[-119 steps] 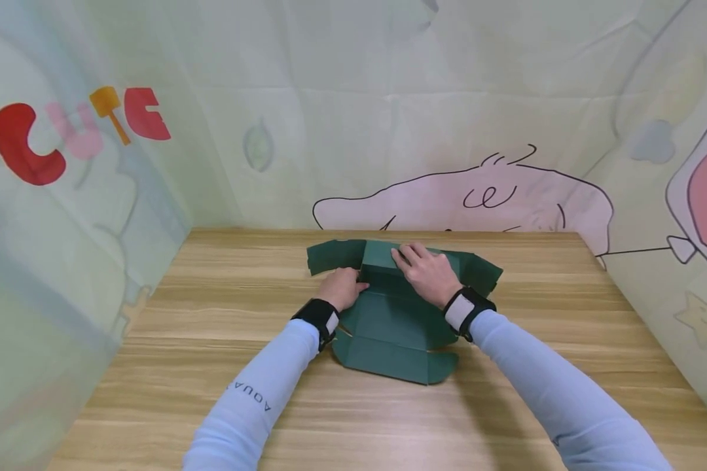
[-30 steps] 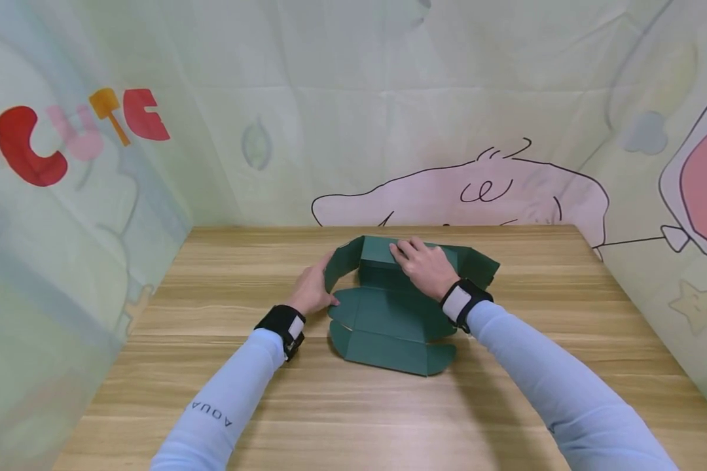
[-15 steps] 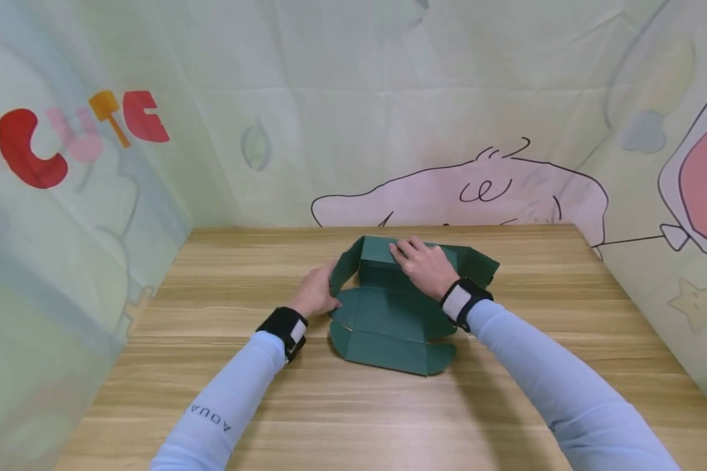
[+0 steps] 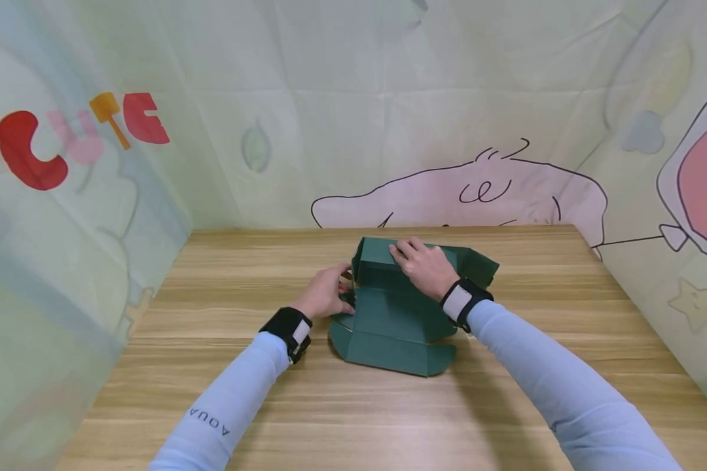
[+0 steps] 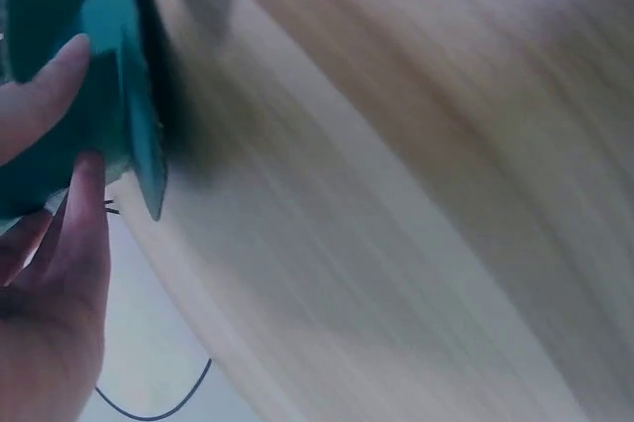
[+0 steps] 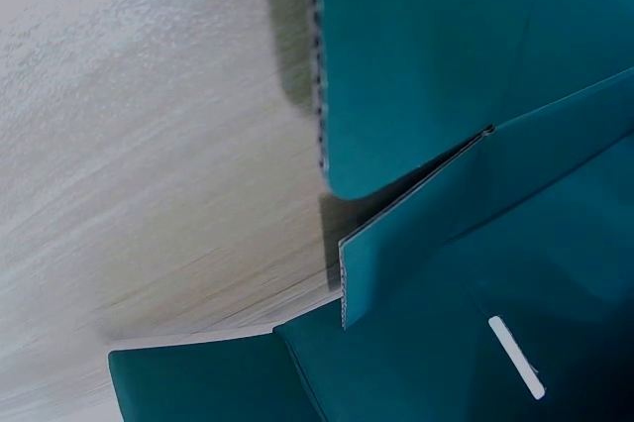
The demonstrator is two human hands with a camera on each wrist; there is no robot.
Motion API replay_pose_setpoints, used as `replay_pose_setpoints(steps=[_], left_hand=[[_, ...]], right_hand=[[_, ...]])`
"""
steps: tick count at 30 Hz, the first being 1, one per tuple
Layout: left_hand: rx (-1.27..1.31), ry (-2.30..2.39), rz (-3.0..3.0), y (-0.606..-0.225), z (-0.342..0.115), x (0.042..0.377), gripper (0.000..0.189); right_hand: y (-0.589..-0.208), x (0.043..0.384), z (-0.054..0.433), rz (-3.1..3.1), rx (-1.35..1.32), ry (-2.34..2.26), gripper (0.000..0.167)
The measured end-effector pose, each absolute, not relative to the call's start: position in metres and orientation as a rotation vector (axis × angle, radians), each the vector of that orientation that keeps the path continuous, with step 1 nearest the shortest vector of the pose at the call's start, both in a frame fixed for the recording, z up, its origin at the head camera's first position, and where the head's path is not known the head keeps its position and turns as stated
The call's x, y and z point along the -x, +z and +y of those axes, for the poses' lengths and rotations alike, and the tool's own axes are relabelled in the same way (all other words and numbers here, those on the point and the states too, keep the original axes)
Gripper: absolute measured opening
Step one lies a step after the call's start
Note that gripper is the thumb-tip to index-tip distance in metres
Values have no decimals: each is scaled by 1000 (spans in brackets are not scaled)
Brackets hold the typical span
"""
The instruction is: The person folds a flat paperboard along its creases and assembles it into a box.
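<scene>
A dark green cardboard box, partly unfolded, lies on the table with its back wall raised. My right hand grips the top of that back wall, fingers bent over it; the right wrist view shows only green panels, without the hand. At the box's left side, my left hand touches the back-left flap, which is turned inward. The thumb stands apart from the fingers, which look fairly straight against the cardboard in the left wrist view. Its fingertips are partly hidden.
The back-right flap sticks outward. Toward me lies the low front panel with rounded tabs at both ends. A wood-grain table carries the box, and a printed cloth hangs behind and at the sides.
My left hand has left the box's left interior, gone round outside the back-left flap, and moved rightward, folding that flap inward. The right hand keeps its hold on the back wall.
</scene>
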State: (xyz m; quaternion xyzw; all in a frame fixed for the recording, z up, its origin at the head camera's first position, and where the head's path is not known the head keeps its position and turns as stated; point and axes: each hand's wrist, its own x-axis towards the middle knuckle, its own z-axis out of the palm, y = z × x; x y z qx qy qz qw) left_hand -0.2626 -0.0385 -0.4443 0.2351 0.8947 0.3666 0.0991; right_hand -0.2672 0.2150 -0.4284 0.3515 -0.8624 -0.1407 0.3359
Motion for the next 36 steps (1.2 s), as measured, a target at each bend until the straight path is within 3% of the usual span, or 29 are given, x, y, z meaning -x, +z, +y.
replay_pose_setpoints(steps=[11, 20, 28, 36], left_hand=[[-692, 1102, 2619, -438, -22, 269, 53], [-710, 752, 2797, -434, -11, 265, 84], [-643, 1049, 2722, -435, -4, 268, 54], [-518, 1067, 2717, -433, 2, 273, 55]], right_hand=[[-423, 265, 218, -2315, -896, -326, 35], [-421, 268, 217, -2356, -887, -199, 36], [-418, 269, 213, -2392, -885, -193, 39], [-414, 271, 210, -2414, -885, -162, 39]])
